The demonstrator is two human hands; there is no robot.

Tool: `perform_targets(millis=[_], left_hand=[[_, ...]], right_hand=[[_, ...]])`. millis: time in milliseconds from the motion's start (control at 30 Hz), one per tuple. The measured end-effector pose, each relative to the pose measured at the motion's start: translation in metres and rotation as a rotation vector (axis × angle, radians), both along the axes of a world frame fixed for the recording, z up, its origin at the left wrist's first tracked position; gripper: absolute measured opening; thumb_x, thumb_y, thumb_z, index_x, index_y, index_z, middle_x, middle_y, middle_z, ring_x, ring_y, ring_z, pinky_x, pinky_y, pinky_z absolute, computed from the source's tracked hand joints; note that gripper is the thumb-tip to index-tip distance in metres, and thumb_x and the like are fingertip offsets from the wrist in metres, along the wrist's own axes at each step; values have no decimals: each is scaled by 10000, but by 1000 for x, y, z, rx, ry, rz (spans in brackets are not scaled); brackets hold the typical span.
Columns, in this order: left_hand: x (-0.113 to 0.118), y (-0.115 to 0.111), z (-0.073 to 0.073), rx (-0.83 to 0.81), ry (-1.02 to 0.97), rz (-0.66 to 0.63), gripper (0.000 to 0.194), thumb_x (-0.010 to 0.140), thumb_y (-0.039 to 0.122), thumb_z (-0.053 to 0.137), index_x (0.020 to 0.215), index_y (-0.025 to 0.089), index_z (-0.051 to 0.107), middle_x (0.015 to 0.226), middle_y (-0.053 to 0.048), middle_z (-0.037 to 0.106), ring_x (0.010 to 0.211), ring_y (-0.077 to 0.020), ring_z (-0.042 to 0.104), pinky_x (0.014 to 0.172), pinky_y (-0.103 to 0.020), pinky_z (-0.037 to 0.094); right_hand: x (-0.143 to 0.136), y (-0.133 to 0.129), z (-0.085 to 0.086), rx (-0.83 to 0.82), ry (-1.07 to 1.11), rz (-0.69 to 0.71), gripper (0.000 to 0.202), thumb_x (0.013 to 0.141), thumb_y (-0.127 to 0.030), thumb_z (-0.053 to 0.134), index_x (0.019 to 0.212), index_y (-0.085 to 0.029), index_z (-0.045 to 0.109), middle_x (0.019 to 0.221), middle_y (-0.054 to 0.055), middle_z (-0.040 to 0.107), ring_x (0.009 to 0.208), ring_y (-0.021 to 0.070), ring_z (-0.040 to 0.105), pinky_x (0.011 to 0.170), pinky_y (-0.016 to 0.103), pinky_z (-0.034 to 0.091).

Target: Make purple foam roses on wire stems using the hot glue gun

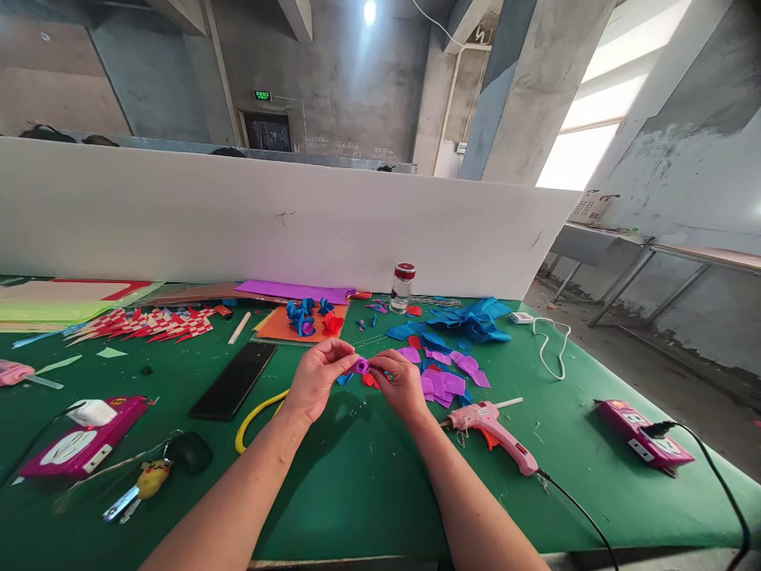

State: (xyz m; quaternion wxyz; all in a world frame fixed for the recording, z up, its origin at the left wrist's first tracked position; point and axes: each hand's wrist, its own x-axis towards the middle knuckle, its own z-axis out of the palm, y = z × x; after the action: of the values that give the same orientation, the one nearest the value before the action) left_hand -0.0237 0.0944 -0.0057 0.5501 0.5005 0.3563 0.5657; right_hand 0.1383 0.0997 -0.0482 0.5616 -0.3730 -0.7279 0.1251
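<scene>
A small rolled purple paper flower (362, 365) is pinched between both hands above the middle of the green table (350, 507). My left hand (318, 377) grips it from the left with thumb and finger, and my right hand (404, 382) closes on its right side. Just beyond and beneath the fingers lie red paper pieces (369, 381). Purple petals (443, 385) spread to the right of my right hand, with crumpled blue paper (476, 319) behind them. Finished-looking blue paper flowers (302, 316) rest on orange sheets (279, 327) beyond my left hand.
A pink glue gun (496, 428) with its cord lies right of my right forearm. On the left are a black phone (235, 382), a yellow ring (253, 420), keys (148, 480) and a power strip (89, 444). A jar (402, 289) stands before the white partition (238, 230).
</scene>
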Motion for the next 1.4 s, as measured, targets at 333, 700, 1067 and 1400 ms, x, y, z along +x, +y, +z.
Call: perform_targets(millis=[333, 700, 1067, 1400], left_hand=[[-3, 2, 3, -19, -11, 61, 253, 730, 405, 708, 774, 157, 683, 726, -31, 668, 646, -133, 581, 611, -243, 446], [-12, 3, 7, 111, 23, -32, 163, 517, 94, 513, 389, 174, 450, 415, 34, 379, 412, -70, 301, 425, -227, 186], [-4, 1, 3, 31, 120, -75, 218, 709, 333, 734, 828, 151, 737, 697, -55, 683, 559, -113, 516, 570, -255, 406], [-4, 3, 1, -24, 71, -121, 230, 685, 351, 767, 740, 137, 703, 659, -18, 596, 540, -85, 456, 518, -221, 364]], right_hand=[[-1, -3, 4, -94, 106, 12, 116, 797, -199, 621, 795, -205, 737, 769, 41, 669, 685, 159, 620, 597, 250, 484], [3, 15, -8, -459, 639, 155, 225, 655, -384, 745, 745, -185, 689, 703, 25, 695, 561, 142, 578, 549, 268, 486], [0, 6, -2, -163, 349, 19, 91, 757, -291, 678, 763, -211, 721, 730, 25, 671, 670, 155, 591, 611, 268, 479], [-2, 8, -8, -240, 340, 61, 139, 728, -332, 710, 733, -193, 716, 675, 15, 659, 588, 136, 579, 547, 241, 463]])
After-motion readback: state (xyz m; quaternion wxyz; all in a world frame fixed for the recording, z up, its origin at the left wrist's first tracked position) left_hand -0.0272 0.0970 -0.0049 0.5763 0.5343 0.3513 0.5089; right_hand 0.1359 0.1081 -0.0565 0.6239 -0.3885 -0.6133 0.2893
